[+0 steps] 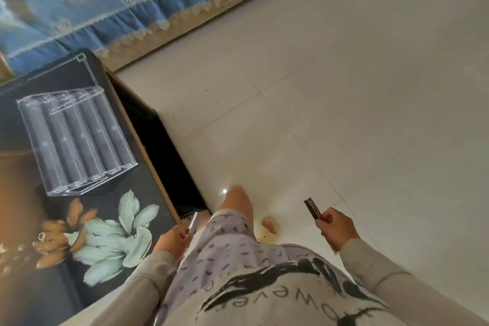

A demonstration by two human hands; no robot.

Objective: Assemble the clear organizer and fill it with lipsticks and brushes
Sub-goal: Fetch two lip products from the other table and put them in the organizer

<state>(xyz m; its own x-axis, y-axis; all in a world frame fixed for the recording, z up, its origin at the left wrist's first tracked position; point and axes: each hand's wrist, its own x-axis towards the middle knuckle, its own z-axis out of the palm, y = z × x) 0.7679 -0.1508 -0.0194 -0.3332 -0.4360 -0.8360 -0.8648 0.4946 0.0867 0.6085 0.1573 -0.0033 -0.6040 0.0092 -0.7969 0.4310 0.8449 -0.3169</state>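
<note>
Dim, flat light; everything softly blurred. A glare spot on the floor [224,191] shines just beyond the left hand [173,242], black shadow beside the table [143,188] near it. Wide-angle bending skews the edges.

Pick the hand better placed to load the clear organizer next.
Left, likely. The left hand, gripping a slim pale stick, is by the edge of the table where the organizer sits; the right hand holds dark sticks out over the floor.

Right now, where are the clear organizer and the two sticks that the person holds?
clear organizer [76,140]: head view, middle of its clear body.
pale stick [195,219]: head view, its free upper end.
dark stick [310,205]: head view, its free upper end.
</note>
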